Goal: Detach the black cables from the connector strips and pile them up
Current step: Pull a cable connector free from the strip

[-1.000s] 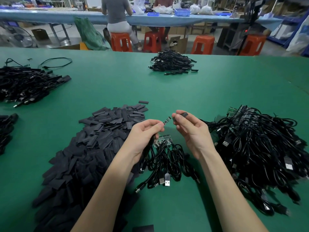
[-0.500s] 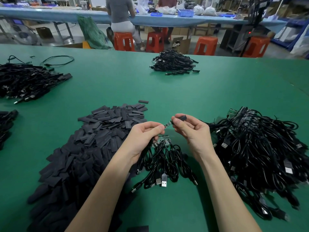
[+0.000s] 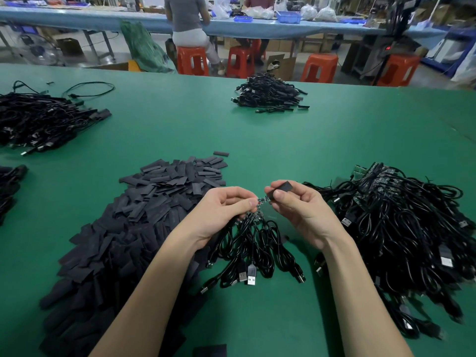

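Observation:
My left hand [image 3: 224,212] pinches a small circuit board [image 3: 260,200] at the end of a connector strip [image 3: 253,216], from which a bunch of black USB cables [image 3: 255,251] hangs onto the green table [image 3: 270,145]. My right hand [image 3: 301,210] pinches a flat black sleeve [image 3: 279,189], whose open end touches the tip of that small board. Both hands hover just above the table, close together.
A wide heap of flat black sleeves [image 3: 123,228] lies to the left. A large tangle of cables on strips [image 3: 412,240] lies to the right. More cable piles sit at far centre [image 3: 268,95] and far left [image 3: 41,119]. People sit at a bench beyond.
My right hand has turned the black sleeve and brought it up against the small board held by my left hand. The cable bunch stays where it was.

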Tool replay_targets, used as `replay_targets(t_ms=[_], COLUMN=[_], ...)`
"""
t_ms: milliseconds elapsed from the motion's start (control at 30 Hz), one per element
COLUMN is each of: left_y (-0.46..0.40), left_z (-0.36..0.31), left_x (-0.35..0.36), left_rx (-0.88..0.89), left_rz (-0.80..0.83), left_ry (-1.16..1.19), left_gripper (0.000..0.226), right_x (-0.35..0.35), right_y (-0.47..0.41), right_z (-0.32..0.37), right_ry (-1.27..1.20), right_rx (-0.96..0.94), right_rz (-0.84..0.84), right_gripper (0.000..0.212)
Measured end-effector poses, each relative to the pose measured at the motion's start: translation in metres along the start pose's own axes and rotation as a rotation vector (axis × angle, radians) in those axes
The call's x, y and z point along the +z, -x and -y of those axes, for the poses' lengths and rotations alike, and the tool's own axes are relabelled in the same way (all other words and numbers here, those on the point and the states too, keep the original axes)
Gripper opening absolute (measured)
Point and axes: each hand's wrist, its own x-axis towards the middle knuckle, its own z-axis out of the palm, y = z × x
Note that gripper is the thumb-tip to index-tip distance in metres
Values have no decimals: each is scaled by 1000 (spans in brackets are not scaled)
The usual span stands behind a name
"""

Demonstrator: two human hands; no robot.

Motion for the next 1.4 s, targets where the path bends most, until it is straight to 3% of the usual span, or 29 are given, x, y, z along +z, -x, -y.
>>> replay_targets(t_ms=[333, 500, 600, 800, 1133, 1400], left_y=[2, 0, 0, -2, -2, 1], left_z=[-2, -2, -2, 0, 2, 1], left_x=[-3, 0, 1, 3, -4, -1], left_rx=[11, 10, 42, 103, 225, 254], left_rz=[53, -15, -30, -38, -72, -103], left_ry=[-26, 91, 41, -1, -105, -122], left_gripper=[6, 8, 5, 4, 12, 16], right_x=[-6, 2, 7, 7, 7, 8], right_y=[3, -1, -2, 0, -7, -9], right_z=[4, -3, -9, -9, -17, -16], right_ry=[82, 78, 112, 49, -105, -79], right_rx=[5, -129, -171, -121, -46, -35], right_rz=[89, 74, 43, 38, -170, -157], right_gripper=[17, 19, 19, 20, 13, 13])
